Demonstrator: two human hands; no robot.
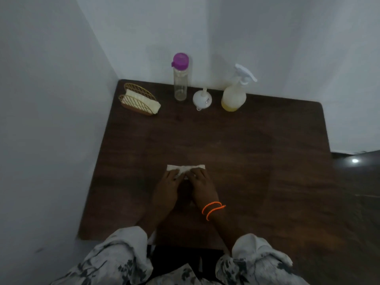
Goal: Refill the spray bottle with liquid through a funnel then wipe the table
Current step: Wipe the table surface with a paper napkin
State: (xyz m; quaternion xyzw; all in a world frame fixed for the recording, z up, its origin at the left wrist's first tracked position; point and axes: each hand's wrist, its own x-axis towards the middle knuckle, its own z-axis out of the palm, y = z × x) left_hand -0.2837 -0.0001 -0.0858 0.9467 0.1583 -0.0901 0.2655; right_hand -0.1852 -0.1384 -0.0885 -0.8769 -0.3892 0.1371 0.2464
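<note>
Patterned sleeves (127, 258) cropped below; hands (167, 182) half-hiding the tissue (186, 167).

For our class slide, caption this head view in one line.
Both hands press a folded tissue on the table.

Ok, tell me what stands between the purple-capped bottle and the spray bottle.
In the head view, the white funnel sits upside down on the table between the purple-capped bottle and the spray bottle, touching neither.
</note>
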